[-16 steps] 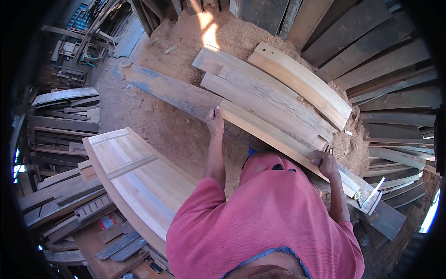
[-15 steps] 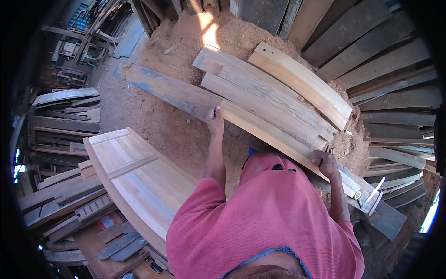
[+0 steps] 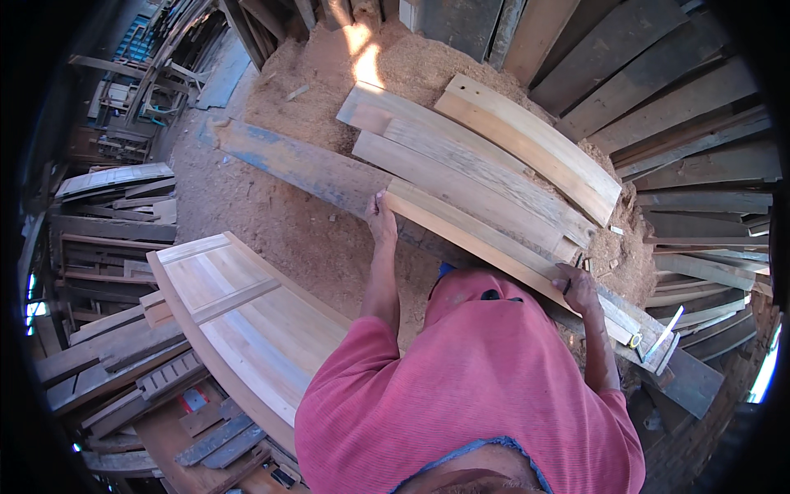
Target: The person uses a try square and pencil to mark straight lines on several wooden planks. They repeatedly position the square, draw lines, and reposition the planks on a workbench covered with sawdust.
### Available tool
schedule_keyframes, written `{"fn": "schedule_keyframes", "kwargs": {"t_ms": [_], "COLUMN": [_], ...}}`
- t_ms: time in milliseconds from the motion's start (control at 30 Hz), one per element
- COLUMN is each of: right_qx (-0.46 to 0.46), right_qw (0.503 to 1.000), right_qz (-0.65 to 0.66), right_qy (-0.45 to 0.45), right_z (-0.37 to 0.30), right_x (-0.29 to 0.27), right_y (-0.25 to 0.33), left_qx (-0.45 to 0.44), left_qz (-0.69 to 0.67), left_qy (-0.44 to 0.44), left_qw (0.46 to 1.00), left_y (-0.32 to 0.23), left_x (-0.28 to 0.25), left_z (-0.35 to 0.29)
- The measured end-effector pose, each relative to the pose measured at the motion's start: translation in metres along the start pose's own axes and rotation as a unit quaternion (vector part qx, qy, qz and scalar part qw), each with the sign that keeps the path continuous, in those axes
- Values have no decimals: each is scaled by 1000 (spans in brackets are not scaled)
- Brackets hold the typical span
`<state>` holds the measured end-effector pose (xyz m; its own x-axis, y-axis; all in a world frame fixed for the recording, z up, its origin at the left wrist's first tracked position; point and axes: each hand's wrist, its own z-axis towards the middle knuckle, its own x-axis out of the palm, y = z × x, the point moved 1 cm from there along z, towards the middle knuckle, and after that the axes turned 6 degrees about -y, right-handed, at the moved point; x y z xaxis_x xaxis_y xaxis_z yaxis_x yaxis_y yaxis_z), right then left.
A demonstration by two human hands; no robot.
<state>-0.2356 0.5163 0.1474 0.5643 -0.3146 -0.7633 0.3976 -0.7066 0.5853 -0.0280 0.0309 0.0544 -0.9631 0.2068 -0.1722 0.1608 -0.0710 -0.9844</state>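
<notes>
Hands (image 3: 381,220) at plank edge (image 3: 476,248), floor space (image 3: 284,202) alongside

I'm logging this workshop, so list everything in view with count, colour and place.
Narrow board: one, pale, between the hands
Worn plank: one, grey-brown with blue stains, beneath the narrow board
Loose boards: several, pale to grey, beyond the plank
Ring-shaped item: one, yellow, narrow board's right end
Panelled piece: one, pale, lower left
Leaning boards: many, brown and grey, right
Stacked timber: many pieces, mostly grey-brown, left
Sawdust: uncounted, tan, ground
Shirt: one, pinkish red, lower centre
Left hand: one, narrow board's left end
Right hand: one, narrow board's near edge, rightward
</notes>
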Motion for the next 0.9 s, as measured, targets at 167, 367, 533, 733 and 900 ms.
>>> {"fn": "schedule_keyframes", "kwargs": {"t_ms": [167, 367, 533, 733, 900], "right_qx": [-10, -36, 18, 30, 20], "right_qw": [1000, 999, 996, 989, 967], "right_qz": [-3, -11, -83, -57, 69], "right_qy": [0, -8, 10, -134, -243], "right_z": [1, 0, -3, -37, -50], "right_x": [2, -2, 1, 32, 10], "right_y": [-1, 6, 17, 28, 6], "left_qx": [-21, 4, 37, 196, 321], "left_qz": [19, 75, 198, 384, 256], "left_qy": [29, 25, 49, 81, 415], "left_qw": [999, 997, 978, 899, 812], "left_y": [-5, 7, 14, -42, -102], "left_x": [-2, -2, -5, 23, 124], "left_z": [-1, 6, 27, 18, -103]}}
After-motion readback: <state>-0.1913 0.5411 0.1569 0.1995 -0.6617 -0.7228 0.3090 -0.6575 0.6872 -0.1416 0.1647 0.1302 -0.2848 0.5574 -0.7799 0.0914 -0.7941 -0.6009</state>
